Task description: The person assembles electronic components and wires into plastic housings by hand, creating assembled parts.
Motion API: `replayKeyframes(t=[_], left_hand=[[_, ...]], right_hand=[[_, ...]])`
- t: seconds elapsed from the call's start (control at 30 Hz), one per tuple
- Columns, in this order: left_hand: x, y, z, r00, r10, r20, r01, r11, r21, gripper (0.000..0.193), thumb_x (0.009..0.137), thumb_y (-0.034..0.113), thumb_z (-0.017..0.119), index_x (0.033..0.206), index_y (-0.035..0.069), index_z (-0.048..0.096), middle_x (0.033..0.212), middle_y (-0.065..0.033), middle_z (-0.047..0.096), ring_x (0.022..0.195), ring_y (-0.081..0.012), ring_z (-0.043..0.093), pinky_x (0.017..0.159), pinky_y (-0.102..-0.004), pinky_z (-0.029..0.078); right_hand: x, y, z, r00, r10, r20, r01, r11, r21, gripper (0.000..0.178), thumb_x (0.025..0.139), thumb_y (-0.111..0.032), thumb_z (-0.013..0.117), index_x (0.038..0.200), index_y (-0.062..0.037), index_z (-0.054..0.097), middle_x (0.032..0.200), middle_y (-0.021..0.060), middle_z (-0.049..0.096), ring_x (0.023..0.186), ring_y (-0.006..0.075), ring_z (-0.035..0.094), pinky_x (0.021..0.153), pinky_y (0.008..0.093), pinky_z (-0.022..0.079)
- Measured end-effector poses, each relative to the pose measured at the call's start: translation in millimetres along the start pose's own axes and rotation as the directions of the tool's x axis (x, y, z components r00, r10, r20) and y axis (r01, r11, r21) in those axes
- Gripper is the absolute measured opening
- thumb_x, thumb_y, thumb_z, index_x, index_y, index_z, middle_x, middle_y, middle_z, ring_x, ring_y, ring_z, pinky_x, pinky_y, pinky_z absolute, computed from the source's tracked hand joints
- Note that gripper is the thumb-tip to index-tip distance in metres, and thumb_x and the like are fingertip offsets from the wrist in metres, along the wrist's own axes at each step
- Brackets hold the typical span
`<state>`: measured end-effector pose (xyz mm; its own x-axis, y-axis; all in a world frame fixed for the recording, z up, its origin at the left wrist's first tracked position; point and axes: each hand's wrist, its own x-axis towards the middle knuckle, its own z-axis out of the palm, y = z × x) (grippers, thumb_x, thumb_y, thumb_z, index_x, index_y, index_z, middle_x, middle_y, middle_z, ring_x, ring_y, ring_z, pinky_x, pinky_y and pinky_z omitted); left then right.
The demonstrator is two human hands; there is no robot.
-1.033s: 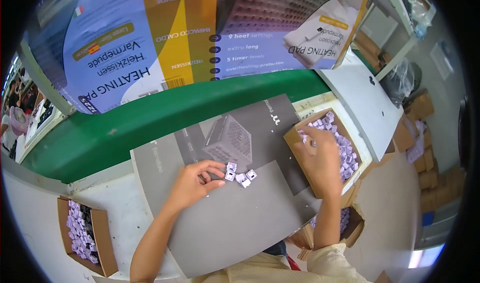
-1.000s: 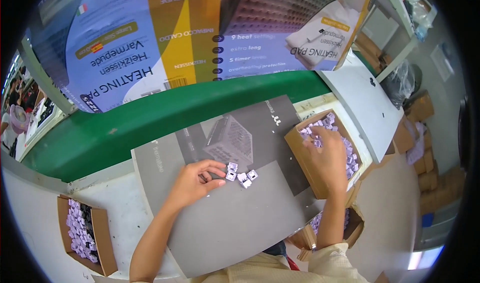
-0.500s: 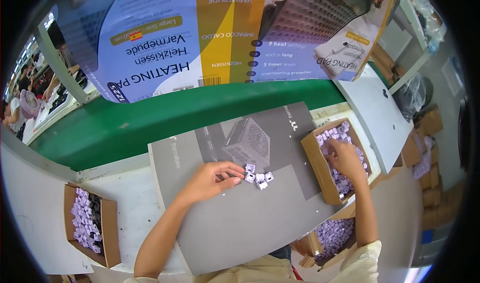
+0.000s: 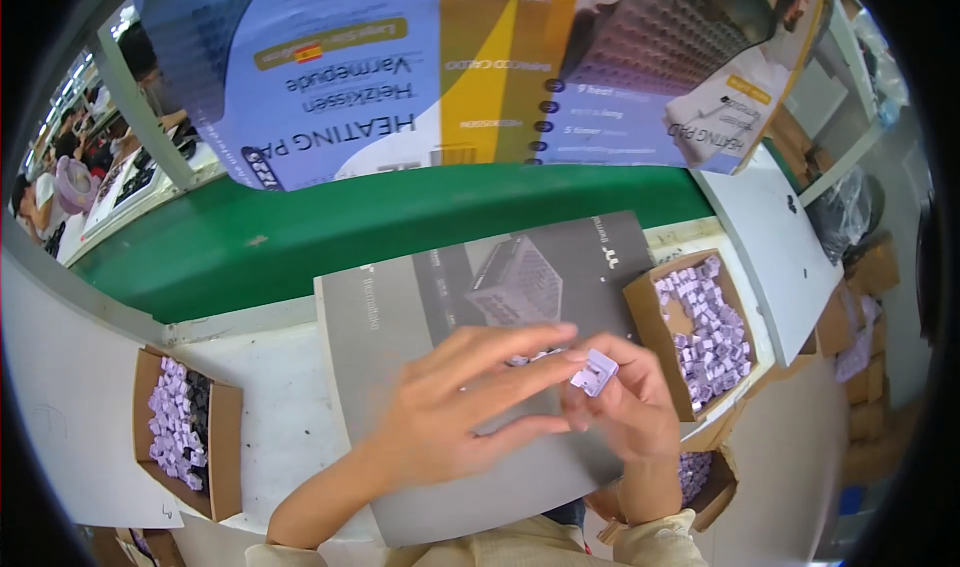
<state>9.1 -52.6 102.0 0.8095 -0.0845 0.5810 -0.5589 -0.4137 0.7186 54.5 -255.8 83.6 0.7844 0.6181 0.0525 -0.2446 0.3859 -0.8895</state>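
Observation:
My right hand [image 4: 637, 399] pinches a small square lilac plastic piece [image 4: 594, 374] that has a recess in its face. Close by on its left, my left hand [image 4: 462, 404] has its fingers stretched out and apart, somewhat blurred. One of its fingertips reaches the edge of the piece, and whether it presses there I cannot tell. Both hands are above a grey printed cardboard sheet [image 4: 395, 367]. Partly hidden behind the left fingers, more lilac pieces [image 4: 522, 359] lie on the sheet. To the right stands an open cardboard box [image 4: 660, 352] of lilac pieces.
At the left, another cardboard box [image 4: 225, 457] holds lilac and black pieces. A third box [image 4: 722, 487] with lilac pieces stands lower right. A large printed panel [image 4: 330, 87] hangs over a green strip [image 4: 420, 212] at the back. People work far left.
My right hand has left the right-hand box and come to the middle with a lilac piece. My left hand has moved right toward it. The whole view has shifted slightly.

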Motion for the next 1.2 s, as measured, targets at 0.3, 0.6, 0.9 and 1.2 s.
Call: replayKeyframes(t=[0.3,0.6,0.9,1.2], left_hand=[[-10,-2,-9,0.997,0.053,-0.057,-0.057,0.995,-0.086,0.039,0.071,0.004,0.085,0.108,0.003,0.072,0.106,-0.0106,0.073,0.095,-0.0253,0.068,0.08,-0.0327,0.055],[-8,-5,-12,0.998,0.049,-0.027,-0.053,0.98,-0.193,0.032,0.072,0.001,0.083,0.102,0.002,0.072,0.103,-0.0113,0.073,0.096,-0.0262,0.069,0.08,-0.0344,0.057],[-7,-9,-9,0.995,0.096,-0.015,-0.097,0.977,-0.189,0.026,0.073,0.001,0.083,0.097,0.002,0.07,0.096,-0.01,0.075,0.095,-0.027,0.07,0.079,-0.0342,0.058],[-7,-8,-7,0.99,0.139,-0.012,-0.139,0.976,-0.167,0.026,0.073,0.002,0.083,0.096,0.002,0.07,0.095,-0.0101,0.075,0.093,-0.0275,0.07,0.077,-0.0343,0.058]], right_hand=[[9,38,12,0.958,0.0,0.286,-0.107,0.927,0.36,0.053,0.095,-0.026,0.064,0.136,0.0054,0.05,0.119,0.0167,0.064,0.088,0.0155,0.059,0.068,0.0289,0.046],[8,31,19,0.976,-0.053,0.213,0.0,0.971,0.24,0.046,0.094,-0.022,0.066,0.129,0.0061,0.056,0.115,0.0175,0.065,0.087,0.0148,0.059,0.066,0.0278,0.047],[5,29,20,0.993,-0.056,0.104,0.049,0.996,0.068,0.047,0.088,-0.021,0.073,0.124,0.0061,0.059,0.107,0.022,0.067,0.076,0.0184,0.062,0.062,0.0305,0.049],[3,24,24,0.995,-0.036,0.09,0.03,0.997,0.067,0.046,0.087,-0.026,0.073,0.113,0.0102,0.061,0.097,0.0193,0.068,0.072,0.0169,0.061,0.061,0.0282,0.047]])
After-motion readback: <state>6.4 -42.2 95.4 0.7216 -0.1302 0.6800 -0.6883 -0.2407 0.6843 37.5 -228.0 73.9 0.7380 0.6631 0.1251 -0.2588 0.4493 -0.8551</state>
